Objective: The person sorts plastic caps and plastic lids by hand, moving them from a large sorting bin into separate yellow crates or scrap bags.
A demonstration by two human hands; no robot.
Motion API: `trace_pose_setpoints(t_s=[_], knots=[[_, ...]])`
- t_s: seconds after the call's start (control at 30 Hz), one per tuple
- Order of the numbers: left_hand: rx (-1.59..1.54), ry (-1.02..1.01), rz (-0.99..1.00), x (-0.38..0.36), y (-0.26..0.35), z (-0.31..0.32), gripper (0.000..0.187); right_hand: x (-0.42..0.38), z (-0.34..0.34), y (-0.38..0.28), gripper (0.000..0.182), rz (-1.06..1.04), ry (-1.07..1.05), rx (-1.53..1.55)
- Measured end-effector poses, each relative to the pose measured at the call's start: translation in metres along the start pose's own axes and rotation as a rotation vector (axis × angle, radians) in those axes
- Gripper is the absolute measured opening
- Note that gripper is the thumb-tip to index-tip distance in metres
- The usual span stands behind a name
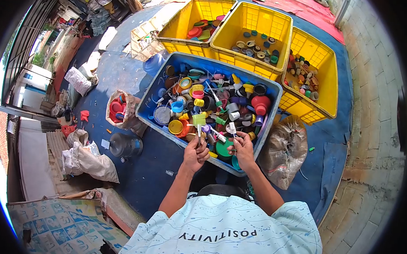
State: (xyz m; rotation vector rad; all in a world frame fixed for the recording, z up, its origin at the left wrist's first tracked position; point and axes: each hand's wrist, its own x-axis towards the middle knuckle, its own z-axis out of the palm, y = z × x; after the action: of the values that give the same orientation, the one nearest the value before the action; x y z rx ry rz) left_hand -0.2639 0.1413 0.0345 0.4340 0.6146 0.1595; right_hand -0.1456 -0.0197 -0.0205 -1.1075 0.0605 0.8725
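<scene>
A large blue tub [168, 133] full of mixed plastic caps, lids and pump tops stands in front of me. Over its near edge, my left hand [196, 155] is closed in a pinch on the stem of a yellow-green pump top [199, 120], held upright. To the right, my right hand [243, 151] pinches a white pump top [231, 128], its head pointing up. The two hands are apart. Between them lies a round green lid [224, 149] in the tub. A red cap [260, 105] rests near the tub's right side.
Behind the tub stand yellow crates [250, 58] holding sorted lids and caps, with another yellow crate [321, 102] at right. A sack of red lids [122, 113] and a clear water jug [125, 144] are left. A filled plastic sack [284, 153] sits right, near the block wall [369, 121].
</scene>
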Motion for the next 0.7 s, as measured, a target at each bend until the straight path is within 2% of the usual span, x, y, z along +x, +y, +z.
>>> trace_pose_setpoints(t_s=[0.07, 0.2, 0.33, 0.5, 0.6, 0.7], knots=[[-0.038, -0.073, -0.018, -0.004, 0.004, -0.004, 0.036, 0.001, 0.000, 0.007, 0.024, -0.032, -0.008, 0.013], [-0.006, -0.174, 0.003, -0.018, 0.018, -0.009, 0.038, -0.017, 0.022, 0.009, 0.022, 0.051, 0.039, 0.108], [-0.055, -0.252, 0.001, -0.042, 0.031, -0.023, 0.040, -0.039, 0.051, 0.019, 0.017, 0.100, -0.016, 0.278], [-0.163, -0.470, -0.033, -0.082, 0.048, -0.079, 0.040, -0.066, 0.109, 0.049, 0.011, 0.206, -0.245, 0.389], [-0.193, -0.447, -0.047, -0.121, 0.056, -0.114, 0.041, -0.083, 0.168, 0.072, 0.011, 0.281, -0.336, 0.370], [-0.262, -0.404, -0.056, -0.155, 0.063, -0.157, 0.042, -0.076, 0.199, 0.117, 0.014, 0.313, -0.445, 0.362]])
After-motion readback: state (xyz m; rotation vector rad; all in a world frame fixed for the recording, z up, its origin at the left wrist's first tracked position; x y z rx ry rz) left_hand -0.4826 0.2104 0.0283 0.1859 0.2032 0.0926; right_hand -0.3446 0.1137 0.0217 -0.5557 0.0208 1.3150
